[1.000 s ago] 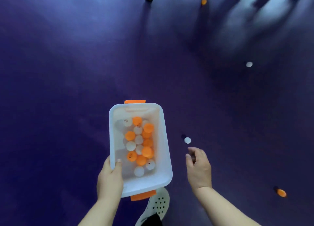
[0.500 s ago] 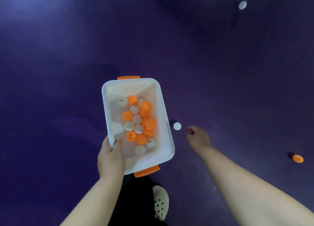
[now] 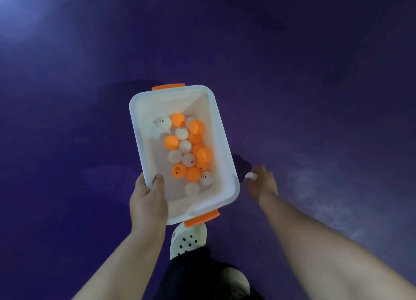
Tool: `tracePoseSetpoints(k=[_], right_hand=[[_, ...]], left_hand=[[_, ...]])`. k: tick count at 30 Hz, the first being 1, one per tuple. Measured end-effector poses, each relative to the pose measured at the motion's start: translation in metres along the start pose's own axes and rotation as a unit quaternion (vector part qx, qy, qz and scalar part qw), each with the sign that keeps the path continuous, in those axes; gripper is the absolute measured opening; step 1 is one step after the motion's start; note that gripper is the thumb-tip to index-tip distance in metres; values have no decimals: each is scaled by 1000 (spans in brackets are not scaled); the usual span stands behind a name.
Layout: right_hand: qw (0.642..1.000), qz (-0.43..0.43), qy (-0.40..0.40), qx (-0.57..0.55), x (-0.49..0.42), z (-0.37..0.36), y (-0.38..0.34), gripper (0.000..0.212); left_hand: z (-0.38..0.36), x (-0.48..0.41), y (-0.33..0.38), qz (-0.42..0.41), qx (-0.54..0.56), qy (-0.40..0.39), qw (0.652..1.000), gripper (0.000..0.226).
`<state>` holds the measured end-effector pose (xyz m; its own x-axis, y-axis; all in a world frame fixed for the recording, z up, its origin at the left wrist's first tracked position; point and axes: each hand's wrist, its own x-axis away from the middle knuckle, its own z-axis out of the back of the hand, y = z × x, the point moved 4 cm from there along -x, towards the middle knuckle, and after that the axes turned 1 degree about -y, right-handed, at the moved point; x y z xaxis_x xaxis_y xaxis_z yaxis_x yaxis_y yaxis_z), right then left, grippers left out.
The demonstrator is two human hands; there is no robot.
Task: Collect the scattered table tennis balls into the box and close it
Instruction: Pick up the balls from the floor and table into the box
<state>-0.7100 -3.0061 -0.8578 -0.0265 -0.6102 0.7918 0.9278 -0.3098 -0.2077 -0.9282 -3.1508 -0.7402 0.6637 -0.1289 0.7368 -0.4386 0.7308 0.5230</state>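
Note:
A white plastic box [image 3: 221, 139] with orange clips at both ends is held above the purple floor, its lid off. Inside lie several orange and white table tennis balls [image 3: 186, 152]. My left hand [image 3: 147, 200] grips the box's near left rim, thumb over the edge. To the right of the box, low at the floor, my right hand [image 3: 263, 182] pinches a white ball [image 3: 250, 176] between its fingertips.
The purple floor [image 3: 315, 85] spreads all around. My two feet in white perforated clogs [image 3: 188, 241] stand just below the box. No lid is in view.
My right hand reached down to the white ball on the floor and closed its fingers on it. The view tilted down; the far white ball and the orange ball at right left the frame.

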Motion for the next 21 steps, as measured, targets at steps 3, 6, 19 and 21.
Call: tracePoseSetpoints(k=[3, 6, 19, 21], right_hand=[[986, 18, 109, -128, 40, 48, -11, 29], [959, 46, 170, -223, 93, 104, -29, 29], [907, 185, 250, -284, 308, 346, -74, 37], [893, 141, 283, -319, 325, 376, -52, 36]], left_hand=[[3, 26, 24, -19, -23, -18, 999, 15], [2, 64, 56, -34, -53, -43, 997, 13], [-23, 282, 234, -133, -178, -185, 957, 24], [-28, 308, 252, -159, -201, -204, 945, 19]])
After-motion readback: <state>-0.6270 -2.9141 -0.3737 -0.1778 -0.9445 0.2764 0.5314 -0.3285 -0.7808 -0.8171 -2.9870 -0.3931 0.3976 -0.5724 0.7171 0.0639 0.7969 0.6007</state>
